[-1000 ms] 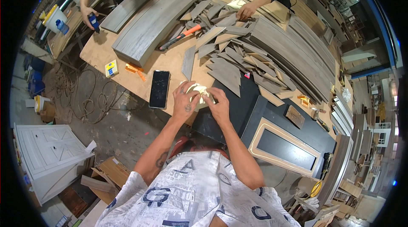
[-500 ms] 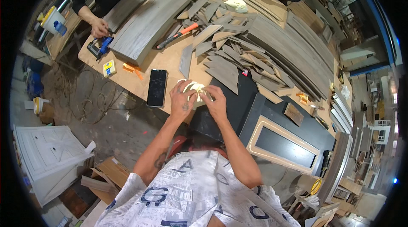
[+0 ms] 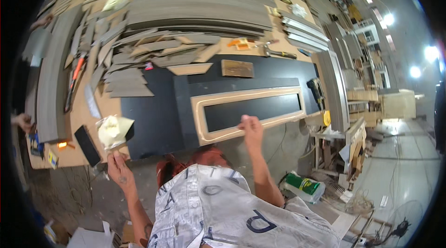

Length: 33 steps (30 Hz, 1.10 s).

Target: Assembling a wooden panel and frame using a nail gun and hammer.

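Note:
My left hand [image 3: 119, 166] is closed at the lower edge of a cream piece of paper [image 3: 124, 126]. A pale, soft-looking lump [image 3: 108, 133] rests on that paper, near the table's front edge. Over the front rail of a light wooden frame [image 3: 201, 125] hovers my right hand [image 3: 251, 128], its fingertips pinched together. Whatever sits between them is too small to make out. Set into the dark panel [image 3: 153, 127], the frame surrounds a black rectangle and has a pale line running along it. A black phone [image 3: 87, 146] lies left of the paper.
A wood block [image 3: 237, 68] and a hammer [image 3: 278, 53] lie behind the frame. Grey offcuts [image 3: 130, 74] are heaped at left, beside an orange-handled tool [image 3: 77, 69]. Long grey boards [image 3: 200, 11] span the back. Another person's hand [image 3: 22, 121] shows at far left.
My view has swung right. My hands, together on the cream material before, are now apart: the left stays by the paper, while the right has moved over to the wooden frame.

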### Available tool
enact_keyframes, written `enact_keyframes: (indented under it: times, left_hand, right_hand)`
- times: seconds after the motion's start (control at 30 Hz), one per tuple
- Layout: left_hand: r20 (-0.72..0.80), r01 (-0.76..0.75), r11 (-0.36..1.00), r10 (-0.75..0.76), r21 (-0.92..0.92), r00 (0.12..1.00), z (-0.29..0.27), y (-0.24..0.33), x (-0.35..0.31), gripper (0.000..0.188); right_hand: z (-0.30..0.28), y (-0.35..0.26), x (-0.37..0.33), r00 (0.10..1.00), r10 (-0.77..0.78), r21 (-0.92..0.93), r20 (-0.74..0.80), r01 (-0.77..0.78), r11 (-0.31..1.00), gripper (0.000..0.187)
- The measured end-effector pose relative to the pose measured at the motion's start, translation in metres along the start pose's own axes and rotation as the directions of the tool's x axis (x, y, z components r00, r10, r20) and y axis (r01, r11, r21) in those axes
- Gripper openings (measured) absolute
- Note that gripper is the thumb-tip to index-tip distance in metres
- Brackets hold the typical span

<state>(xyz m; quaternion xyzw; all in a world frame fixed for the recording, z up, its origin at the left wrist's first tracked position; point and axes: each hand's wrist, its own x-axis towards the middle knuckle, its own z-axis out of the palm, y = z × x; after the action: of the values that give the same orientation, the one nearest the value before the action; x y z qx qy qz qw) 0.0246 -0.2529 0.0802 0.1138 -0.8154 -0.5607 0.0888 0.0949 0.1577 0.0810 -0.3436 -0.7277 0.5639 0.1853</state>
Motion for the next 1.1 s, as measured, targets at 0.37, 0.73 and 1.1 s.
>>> enact_keyframes:
  times: [0.37, 0.73, 1.1]
  left_hand:
    - [-0.042, 0.064, 0.985, -0.072, -0.158, 0.997, 0.190, 0.074, -0.106, 0.029]
    - [-0.379, 0.251, 0.962, -0.274, -0.110, 0.884, 0.201, 0.102, -0.264, 0.031]
    - [-0.374, 0.297, 0.896, -0.414, -0.331, 0.830, 0.244, 0.128, -0.292, 0.017]
  right_hand:
    - [-0.112, 0.020, 0.345, 0.943, -0.333, -0.092, -0.008, 0.330, 0.939, 0.022]
    - [-0.026, -0.033, 0.543, 0.985, -0.164, -0.495, 0.047, 0.165, 0.853, 0.048]
    - [-0.123, 0.033, 0.495, 0.790, 0.089, 0.349, 0.607, -0.365, 0.863, 0.021]
